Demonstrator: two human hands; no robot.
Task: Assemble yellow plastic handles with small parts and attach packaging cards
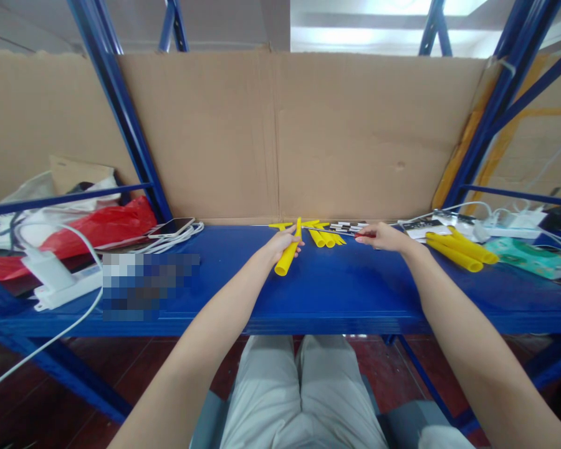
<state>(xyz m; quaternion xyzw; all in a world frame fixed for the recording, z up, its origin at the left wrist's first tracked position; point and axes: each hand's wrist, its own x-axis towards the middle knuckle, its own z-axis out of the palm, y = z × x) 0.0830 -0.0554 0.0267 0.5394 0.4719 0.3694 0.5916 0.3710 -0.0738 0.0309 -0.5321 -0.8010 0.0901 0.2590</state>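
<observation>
My left hand (282, 244) is wrapped around a yellow plastic tube (287, 259), whose open round end tilts down toward me. In my right hand (382, 236) is a long thin screwdriver (331, 231), gripped by its red handle. Its metal shaft points left and reaches close to the upper part of the tube; whether the tip touches it I cannot tell. Between my hands, farther back on the blue shelf, lie several more yellow tubes (325, 239). Small black and white pieces (348, 227) are laid out behind the screwdriver.
Other yellow tubes (458, 255) lie at right beside a green packet (537, 257) and white cables. A white power strip (68, 290), coiled white cable (180, 235) and red bag (107, 227) are at left. Cardboard (280, 137) closes the back of the blue shelf (346, 299).
</observation>
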